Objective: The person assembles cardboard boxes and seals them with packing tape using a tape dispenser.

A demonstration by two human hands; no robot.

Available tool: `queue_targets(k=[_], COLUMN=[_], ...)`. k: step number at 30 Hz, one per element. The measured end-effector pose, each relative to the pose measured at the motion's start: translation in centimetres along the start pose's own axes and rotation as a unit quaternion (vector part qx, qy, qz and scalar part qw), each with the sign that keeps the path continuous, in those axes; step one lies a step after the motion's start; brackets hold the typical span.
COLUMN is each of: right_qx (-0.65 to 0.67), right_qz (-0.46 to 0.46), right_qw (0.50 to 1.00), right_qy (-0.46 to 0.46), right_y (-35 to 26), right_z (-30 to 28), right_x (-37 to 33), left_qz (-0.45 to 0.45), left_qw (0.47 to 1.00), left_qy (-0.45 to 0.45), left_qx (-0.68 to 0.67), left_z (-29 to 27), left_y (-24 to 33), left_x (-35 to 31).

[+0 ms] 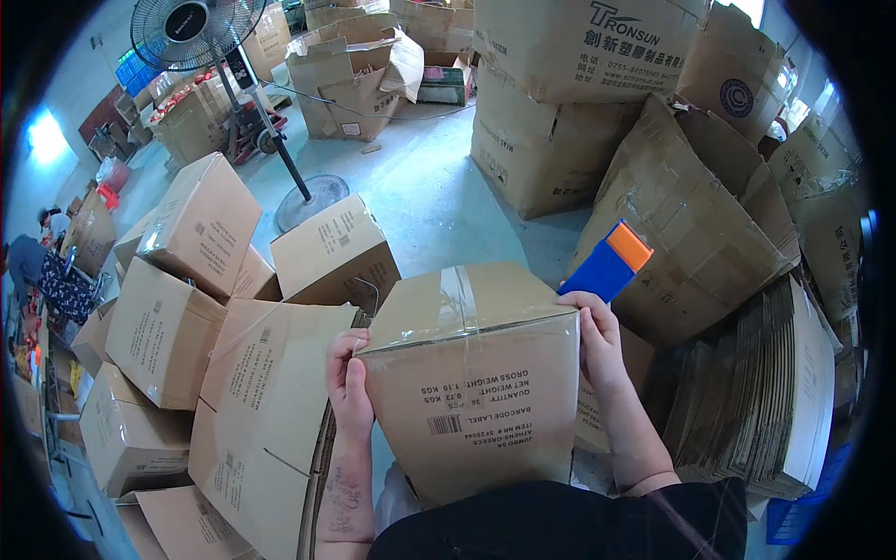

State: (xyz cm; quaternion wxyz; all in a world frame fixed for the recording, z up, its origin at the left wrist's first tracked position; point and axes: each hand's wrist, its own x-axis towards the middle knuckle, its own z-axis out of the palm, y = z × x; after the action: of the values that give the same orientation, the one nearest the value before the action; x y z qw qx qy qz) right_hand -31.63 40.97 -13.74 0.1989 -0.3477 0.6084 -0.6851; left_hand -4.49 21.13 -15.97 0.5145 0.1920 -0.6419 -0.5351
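In front of me is a taped cardboard box (471,401), its printed side facing me upside down. Clear tape runs over its top and down onto that side. My left hand (351,385) grips the box's upper left edge, with the thumb on the near side. On the upper right corner, my right hand (597,338) is closed over the edge. A blue block-like object with an orange end (609,263) sticks out just beyond my right fingers. Its kind is unclear, and whether those fingers also hold it I cannot tell.
Closed cartons (163,327) are piled at the left beside leaning flattened cardboard (266,411). A stack of flat cardboard (756,392) stands at right, below a large open carton (686,215). Ahead stands a pedestal fan (308,198). Another person (56,271) is at far left.
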Motion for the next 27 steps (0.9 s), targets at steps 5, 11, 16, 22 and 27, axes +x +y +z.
queue_targets(k=[5, 11, 16, 22, 27], right_qx=[-0.046, -0.055, -0.160, -0.194, -0.193], right_qz=[-0.005, -0.002, 0.013, 0.073, 0.088], right_qw=[0.996, 0.992, 0.978, 0.968, 0.966], right_qy=[-0.081, -0.115, -0.136, -0.143, -0.150], right_y=[-2.1, -3.9, -6.8, -8.8, -9.1], right_z=[-0.7, -0.7, -0.4, 0.7, 0.5], right_x=[0.9, 1.7, 2.8, 3.6, 3.8], left_qz=[0.000, -0.022, -0.138, -0.214, -0.184], left_qw=[1.000, 0.999, 0.971, 0.933, 0.938], left_qy=[-0.004, -0.027, -0.127, -0.159, -0.188], left_qx=[0.021, -0.003, 0.145, 0.240, 0.226], left_z=[-0.4, -0.9, -1.3, -0.9, -1.1], left_y=[0.5, 2.5, 5.5, 8.1, 8.2], left_x=[0.1, 1.1, 4.3, 6.3, 6.6])
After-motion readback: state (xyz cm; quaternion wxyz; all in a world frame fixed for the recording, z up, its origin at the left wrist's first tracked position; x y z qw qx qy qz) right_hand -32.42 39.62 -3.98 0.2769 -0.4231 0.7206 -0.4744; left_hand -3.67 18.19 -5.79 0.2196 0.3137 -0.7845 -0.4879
